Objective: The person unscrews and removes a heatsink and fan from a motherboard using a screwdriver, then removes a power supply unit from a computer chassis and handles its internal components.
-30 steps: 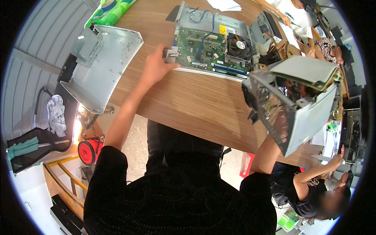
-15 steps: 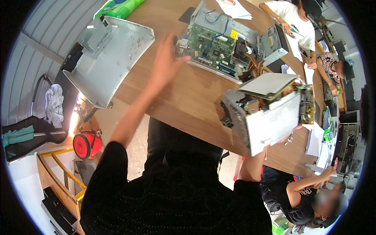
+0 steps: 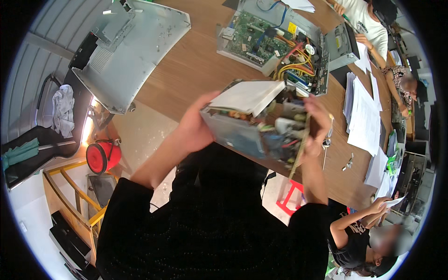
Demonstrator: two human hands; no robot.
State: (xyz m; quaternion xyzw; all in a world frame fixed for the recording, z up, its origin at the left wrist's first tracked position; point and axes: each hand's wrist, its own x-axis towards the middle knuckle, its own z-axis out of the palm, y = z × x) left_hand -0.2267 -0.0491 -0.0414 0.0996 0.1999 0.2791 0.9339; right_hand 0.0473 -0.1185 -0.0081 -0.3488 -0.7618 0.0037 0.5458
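Over the table's front edge I hold an opened computer power supply (image 3: 238, 135), its metal casing parted and its components and circuit board showing, blurred by motion. My left hand (image 3: 193, 123) grips its left end, and my right hand (image 3: 318, 126) is closed round the board's edge on the right. Beyond it on the table lies an open computer case (image 3: 224, 44) with a green motherboard (image 3: 254, 37) inside. A bundle of yellow, red and black cables (image 3: 298, 63) lies at the case's near right side.
A metal case cover (image 3: 144, 51) lies at the far left. Right of the open case stand a boxy drive (image 3: 340, 44) and stacked papers (image 3: 364, 112). Small metal bits (image 3: 347, 162) lie near the right edge. A red stool (image 3: 291, 198) stands below. Other people sit along the right.
The power supply has moved left and turned, from my right hand alone to between both hands. My left hand has come back from the open case to grip it.
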